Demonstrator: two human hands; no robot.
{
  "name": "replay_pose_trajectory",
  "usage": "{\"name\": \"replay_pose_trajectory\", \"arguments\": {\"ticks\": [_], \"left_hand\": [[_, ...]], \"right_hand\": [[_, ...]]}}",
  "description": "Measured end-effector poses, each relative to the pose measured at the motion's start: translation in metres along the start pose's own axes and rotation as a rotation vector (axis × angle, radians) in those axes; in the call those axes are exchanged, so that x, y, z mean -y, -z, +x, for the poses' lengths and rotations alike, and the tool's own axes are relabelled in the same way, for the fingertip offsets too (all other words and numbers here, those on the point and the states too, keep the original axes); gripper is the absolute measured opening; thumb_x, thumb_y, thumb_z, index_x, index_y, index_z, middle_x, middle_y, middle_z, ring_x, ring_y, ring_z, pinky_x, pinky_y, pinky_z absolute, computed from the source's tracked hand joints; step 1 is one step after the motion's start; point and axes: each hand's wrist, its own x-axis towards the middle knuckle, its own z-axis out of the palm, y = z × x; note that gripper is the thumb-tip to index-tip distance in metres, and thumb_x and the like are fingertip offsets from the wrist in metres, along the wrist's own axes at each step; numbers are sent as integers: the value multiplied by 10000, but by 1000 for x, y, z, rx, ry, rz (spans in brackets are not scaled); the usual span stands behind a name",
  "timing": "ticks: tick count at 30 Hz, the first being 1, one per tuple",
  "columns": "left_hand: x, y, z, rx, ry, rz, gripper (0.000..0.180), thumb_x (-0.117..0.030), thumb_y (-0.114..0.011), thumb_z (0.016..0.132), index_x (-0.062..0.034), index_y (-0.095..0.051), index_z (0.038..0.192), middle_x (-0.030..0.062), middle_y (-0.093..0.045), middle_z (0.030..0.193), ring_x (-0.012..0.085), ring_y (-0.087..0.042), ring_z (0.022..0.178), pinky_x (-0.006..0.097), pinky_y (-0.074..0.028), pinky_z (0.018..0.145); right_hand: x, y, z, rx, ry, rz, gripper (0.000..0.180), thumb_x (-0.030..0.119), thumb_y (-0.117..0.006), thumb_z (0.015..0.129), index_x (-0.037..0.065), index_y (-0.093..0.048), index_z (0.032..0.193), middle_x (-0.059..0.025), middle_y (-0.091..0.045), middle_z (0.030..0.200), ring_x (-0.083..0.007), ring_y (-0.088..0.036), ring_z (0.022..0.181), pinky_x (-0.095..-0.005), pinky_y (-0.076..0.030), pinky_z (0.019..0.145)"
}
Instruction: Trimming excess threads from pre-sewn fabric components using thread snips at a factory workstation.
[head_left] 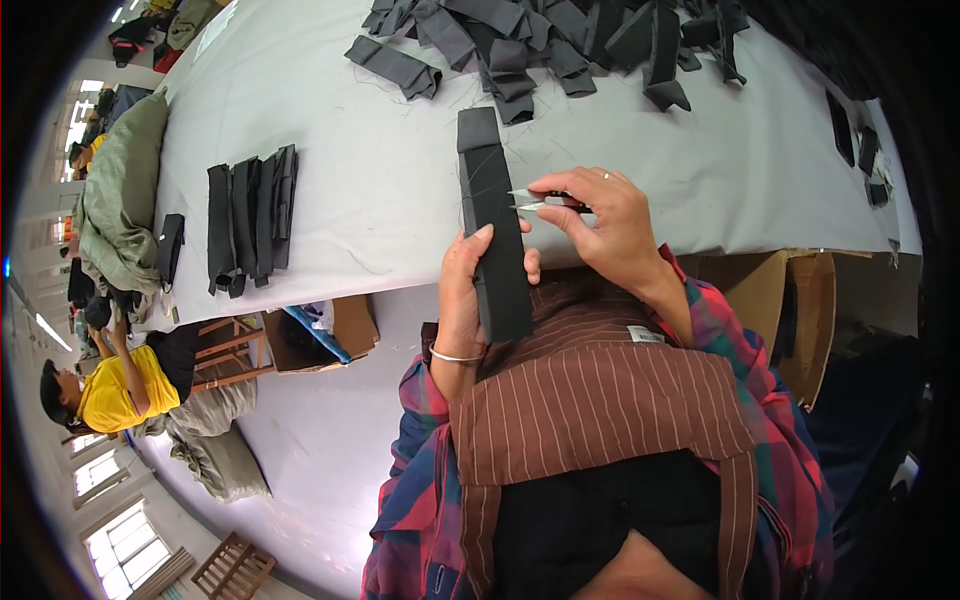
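My left hand (465, 285) grips a long black fabric strip (492, 200) from its left side, thumb on top and fingertips showing at the right edge. The strip is held lengthwise at the table's near edge, its far end folded into a band. Loose threads lie across its surface. In my right hand (610, 220) is a pair of thread snips (545, 199), its two pointed blades parted and directed left. Their tips are at the strip's right edge; whether they touch it I cannot tell.
A heap of black fabric pieces (510, 45) lies at the far side of the white-covered table (370, 200). Several strips (250, 220) are lined up at the left. Cardboard boxes (750, 290) stand below the edge. A person in yellow (125, 395) is at the far left.
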Motion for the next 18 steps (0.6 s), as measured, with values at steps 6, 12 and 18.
{"name": "replay_pose_trajectory", "arguments": {"ticks": [6, 12, 18], "left_hand": [[6, -13, -2, -38, -5, 61, 390, -337, -424, 945, 24, -552, 1023, 118, -553, 635, 184, -567, 617, 264, -464, 551], [1, 1, -12, 115, 100, 3, 374, -309, -430, 941, 39, -532, 1032, 130, -583, 782, 179, -554, 594, 282, -468, 536], [-14, -17, -19, 87, 144, 425, 460, -379, -376, 924, 50, -516, 1014, 160, -590, 795, 177, -561, 549, 254, -465, 467]], "right_hand": [[0, -13, 1, -109, 43, -35, 169, 141, -700, 770, 95, -672, 930, -41, -632, 745, -179, -575, 643, -292, -415, 603], [-35, -3, 7, -142, -422, 301, 179, 188, -663, 834, 106, -659, 993, 26, -546, 636, -67, -448, 564, -235, -379, 545], [-9, 9, 27, 1, -337, 471, 230, 197, -691, 829, 50, -638, 999, 38, -524, 722, -43, -433, 659, -203, -374, 615]]}}
